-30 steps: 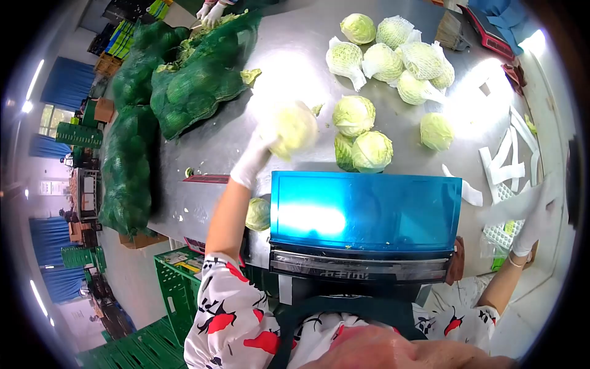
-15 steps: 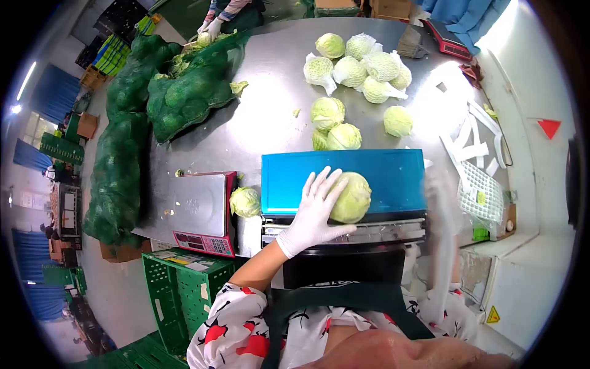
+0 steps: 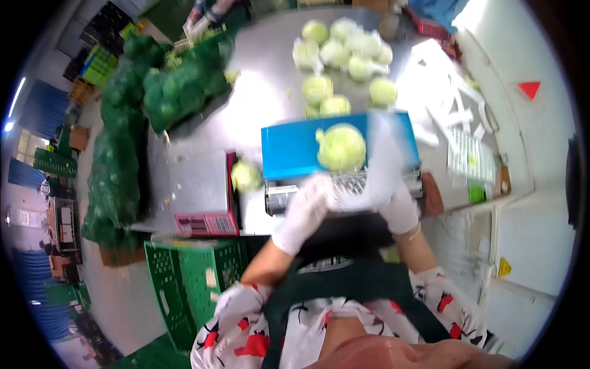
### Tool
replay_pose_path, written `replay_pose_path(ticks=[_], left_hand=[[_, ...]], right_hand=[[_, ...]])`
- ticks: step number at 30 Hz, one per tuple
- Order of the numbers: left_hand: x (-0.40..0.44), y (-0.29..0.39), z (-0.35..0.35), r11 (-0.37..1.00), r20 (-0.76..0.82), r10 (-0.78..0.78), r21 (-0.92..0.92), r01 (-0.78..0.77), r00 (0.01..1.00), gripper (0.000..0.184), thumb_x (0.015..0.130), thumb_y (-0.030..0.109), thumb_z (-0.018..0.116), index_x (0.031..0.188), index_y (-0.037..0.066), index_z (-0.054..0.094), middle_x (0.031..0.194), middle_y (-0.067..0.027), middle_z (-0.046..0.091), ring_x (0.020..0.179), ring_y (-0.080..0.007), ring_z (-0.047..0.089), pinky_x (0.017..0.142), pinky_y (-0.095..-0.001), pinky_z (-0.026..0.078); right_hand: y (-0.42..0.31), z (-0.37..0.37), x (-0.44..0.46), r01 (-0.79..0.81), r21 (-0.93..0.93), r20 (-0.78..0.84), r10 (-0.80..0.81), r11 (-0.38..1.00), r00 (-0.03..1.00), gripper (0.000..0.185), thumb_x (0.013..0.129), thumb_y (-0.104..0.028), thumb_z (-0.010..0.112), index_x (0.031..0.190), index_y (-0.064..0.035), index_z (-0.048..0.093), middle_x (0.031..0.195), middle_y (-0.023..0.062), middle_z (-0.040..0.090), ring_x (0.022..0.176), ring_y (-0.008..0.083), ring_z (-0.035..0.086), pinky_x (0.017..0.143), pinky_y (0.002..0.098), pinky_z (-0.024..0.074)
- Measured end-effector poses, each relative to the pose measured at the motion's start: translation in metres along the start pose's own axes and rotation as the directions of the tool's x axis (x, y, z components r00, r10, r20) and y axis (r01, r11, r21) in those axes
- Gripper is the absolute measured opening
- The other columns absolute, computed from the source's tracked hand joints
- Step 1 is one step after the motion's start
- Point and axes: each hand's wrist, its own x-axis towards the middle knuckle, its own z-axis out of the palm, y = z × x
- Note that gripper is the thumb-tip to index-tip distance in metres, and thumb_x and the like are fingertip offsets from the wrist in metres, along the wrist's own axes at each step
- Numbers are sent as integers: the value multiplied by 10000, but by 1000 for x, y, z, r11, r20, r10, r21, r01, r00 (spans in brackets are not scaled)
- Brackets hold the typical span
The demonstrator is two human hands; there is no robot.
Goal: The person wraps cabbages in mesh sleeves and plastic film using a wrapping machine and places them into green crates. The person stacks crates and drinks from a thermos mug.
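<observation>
A white foam net sleeve [image 3: 382, 163] stretches between my two gloved hands, smeared by motion. My left hand [image 3: 307, 209] is closed on its left edge, and my right hand [image 3: 401, 210] grips its other side. Just beyond the net, a pale green cabbage [image 3: 342, 149] rests on the blue top of a machine [image 3: 286, 147], touched by neither hand. Another cabbage [image 3: 246, 176] sits between this machine and a red-sided scale [image 3: 200, 190] at the left. My fingertips are blurred.
Cabbages in white nets [image 3: 338, 52] and a few bare cabbages [image 3: 318, 90] lie farther back. Loose white foam sleeves [image 3: 458, 117] cover the right side. Green mesh sacks [image 3: 117, 172] line the left edge. Green crates [image 3: 196, 270] stand below. A co-worker's gloved hands [image 3: 198, 26] show far back.
My left hand has let go of the cabbage and drawn back to the net. My right hand has come in from the right with the foam net. The whole view has shifted.
</observation>
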Motion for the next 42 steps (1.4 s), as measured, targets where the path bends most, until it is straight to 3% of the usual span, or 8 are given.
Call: replay_pose_path(ticks=[6, 9, 13, 16, 18, 25, 32, 42], left_hand=[[-25, 19, -8, 928, 153, -364, 144, 343, 919, 220, 999, 155, 538, 1158, 7, 570, 1043, -30, 626, 978, -87, 599, 903, -261, 493], [-42, 9, 3, 272, 37, -665, 942, 196, 746, 377, 995, 142, 543, 1342, -8, 547, 1243, -48, 619, 1132, -125, 567, 973, -263, 460], [-30, 24, -14, 765, 193, -287, 636, 103, 938, 428, 1038, 264, 468, 1247, -79, 614, 1286, -148, 638, 1180, -250, 606, 1064, -380, 432], [-14, 25, -20, 964, 132, -74, 263, 37, 988, 437, 998, 306, 577, 1209, -70, 644, 1198, -172, 678, 1148, -233, 624, 1038, -370, 448], [6, 28, -33, 581, -111, -126, 797, 164, 986, 383, 963, 201, 628, 1257, -45, 625, 1156, -146, 699, 1073, -172, 645, 964, -323, 495], [134, -9, -89, 318, -300, 447, 934, 164, 843, 587, 941, 403, 603, 1280, -75, 570, 1033, -221, 711, 919, -251, 696, 803, -343, 522], [147, -45, -128, 975, -429, 50, 218, 49, 902, 462, 995, 307, 504, 1308, -30, 555, 1258, -167, 646, 1081, -229, 651, 936, -347, 519], [112, 2, -60, 891, -360, -453, -215, 400, 816, 363, 969, 276, 506, 1143, -4, 657, 1094, -150, 707, 969, -266, 687, 893, -396, 550]], right_hand=[[-10, -6, -30, -61, 12, 710, 34, 998, 703, 252, 828, -115, 709, 1057, -11, 711, 983, 76, 734, 917, 176, 698, 845, 309, 536], [-11, -35, -33, 42, -34, 308, -29, 999, 951, 260, 824, -204, 709, 934, 32, 689, 973, 129, 726, 963, 201, 688, 908, 338, 523], [36, -42, -51, -246, 797, 145, 221, 551, 964, 529, 874, -260, 648, 1234, 118, 559, 1240, 192, 637, 1146, 280, 619, 1026, 369, 462], [67, -43, -42, -363, 447, 227, 289, 817, 930, 593, 867, -155, 686, 1361, 99, 479, 1305, 155, 599, 1173, 201, 583, 1030, 332, 449], [57, -35, -13, -300, -352, -139, 268, 886, 953, 140, 903, -125, 671, 970, -7, 634, 892, 2, 626, 787, 56, 526, 678, 251, 457], [128, -50, 88, -293, -4, -591, 234, 956, 772, 302, 953, -236, 570, 1061, 39, 630, 867, 73, 662, 731, 144, 585, 687, 318, 498], [119, -32, 106, -82, 251, -489, 199, 965, 849, 325, 976, -218, 583, 1086, 74, 676, 901, 56, 706, 712, 109, 605, 644, 269, 485], [77, -78, 150, -352, 22, -37, 353, 936, 935, 335, 895, -249, 739, 1106, 3, 676, 955, 41, 694, 876, 98, 646, 806, 221, 498]])
